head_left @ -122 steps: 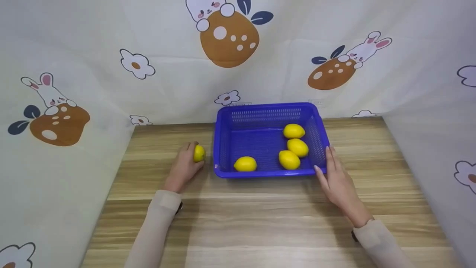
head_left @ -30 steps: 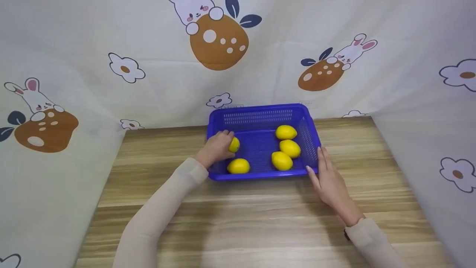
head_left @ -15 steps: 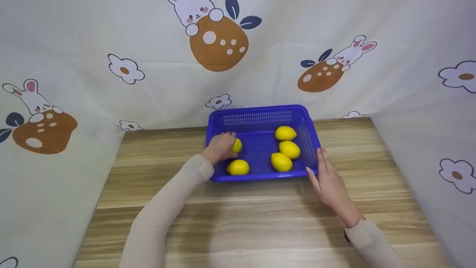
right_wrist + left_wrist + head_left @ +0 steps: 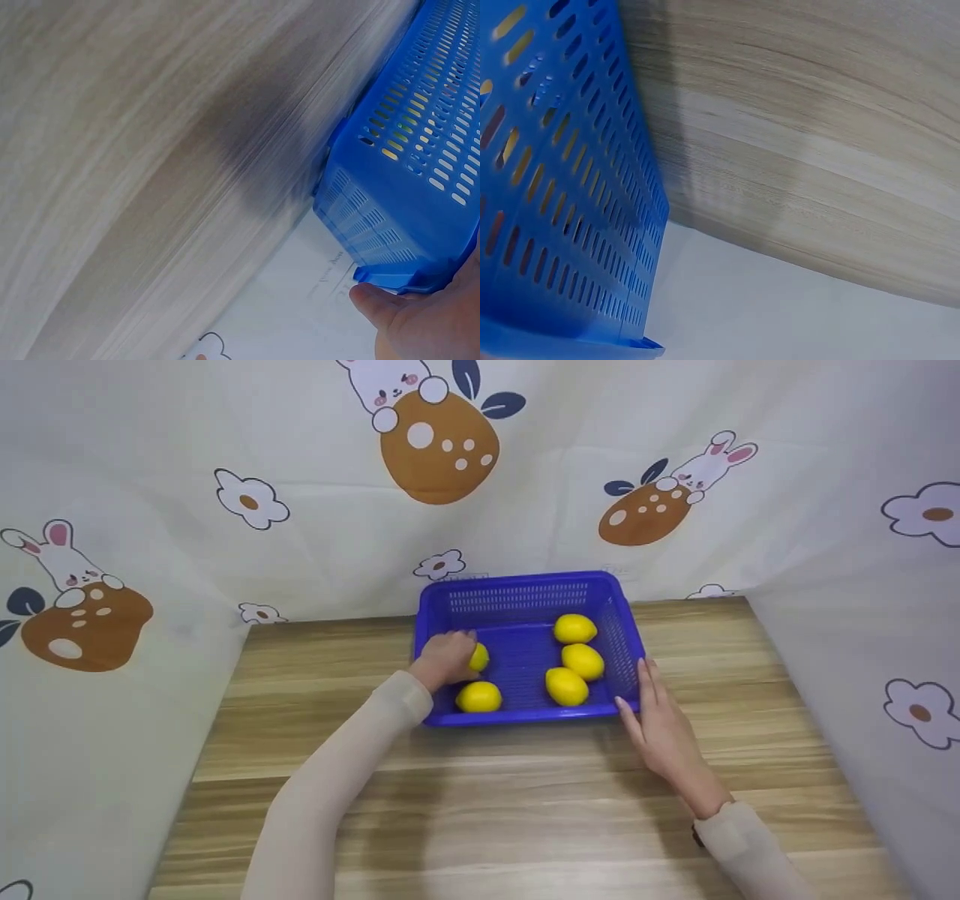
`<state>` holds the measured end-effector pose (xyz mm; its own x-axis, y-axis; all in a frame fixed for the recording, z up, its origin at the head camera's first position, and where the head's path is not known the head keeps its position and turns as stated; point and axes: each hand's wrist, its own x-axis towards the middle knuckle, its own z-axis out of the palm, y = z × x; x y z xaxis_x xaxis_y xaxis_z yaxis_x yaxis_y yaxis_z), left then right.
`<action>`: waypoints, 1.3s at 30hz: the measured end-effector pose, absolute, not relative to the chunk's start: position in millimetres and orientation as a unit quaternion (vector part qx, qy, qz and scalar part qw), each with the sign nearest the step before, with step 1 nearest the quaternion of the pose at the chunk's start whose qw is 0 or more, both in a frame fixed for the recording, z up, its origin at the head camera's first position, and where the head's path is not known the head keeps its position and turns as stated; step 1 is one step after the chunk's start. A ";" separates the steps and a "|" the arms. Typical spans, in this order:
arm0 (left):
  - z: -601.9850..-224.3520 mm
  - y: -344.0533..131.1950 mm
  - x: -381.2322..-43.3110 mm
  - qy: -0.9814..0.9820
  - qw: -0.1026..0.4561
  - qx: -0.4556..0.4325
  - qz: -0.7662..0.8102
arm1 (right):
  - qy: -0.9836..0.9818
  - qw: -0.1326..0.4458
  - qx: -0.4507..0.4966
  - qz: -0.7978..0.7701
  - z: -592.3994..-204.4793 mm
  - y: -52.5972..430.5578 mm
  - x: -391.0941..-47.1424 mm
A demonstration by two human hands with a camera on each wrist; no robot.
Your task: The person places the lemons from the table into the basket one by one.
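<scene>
Inside the left part of the blue plastic basket [image 4: 525, 718], my left hand [image 4: 445, 655] grips a yellow lemon [image 4: 480, 658], partly hidden by the fingers. Just in front of it lies another lemon [image 4: 480, 697]. Along the right side of the basket three lemons form a row: a back one [image 4: 575, 628], a middle one [image 4: 583, 661] and a front one [image 4: 567, 687]. My right hand [image 4: 664, 731] rests on the basket's front right corner with fingers straight against the outer side. In the right wrist view, fingers [image 4: 379, 304] touch the rim. The left wrist view shows the slotted basket wall [image 4: 577, 165], hiding the left hand.
The basket stands on a wood-grain table [image 4: 525, 810], near its back edge. Behind and on both sides hangs a pale cloth [image 4: 315, 420] printed with rabbits and flowers. Bare wood lies left, right and in front of the basket.
My left hand has carried a lemon from the table left of the basket over the rim into it, then lowered slightly. The right hand has stayed at the corner.
</scene>
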<state>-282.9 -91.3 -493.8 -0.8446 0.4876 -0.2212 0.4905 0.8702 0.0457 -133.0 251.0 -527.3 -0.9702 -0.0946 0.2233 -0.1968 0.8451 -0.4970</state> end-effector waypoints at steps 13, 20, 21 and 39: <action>-493.8 -89.9 -281.0 0.957 0.109 0.269 -0.028 | -0.956 0.095 0.072 0.270 -524.9 252.2 -133.5; -494.7 -89.5 -281.6 0.955 0.100 0.277 -0.033 | -0.954 0.103 0.076 0.271 -526.3 252.3 -133.5; -494.9 -89.8 -281.7 0.955 0.100 0.277 -0.034 | -0.953 0.104 0.077 0.272 -526.5 252.0 -133.7; -463.9 -93.2 -267.8 0.961 0.111 0.251 0.021 | -0.957 0.089 0.075 0.266 -522.8 253.6 -135.6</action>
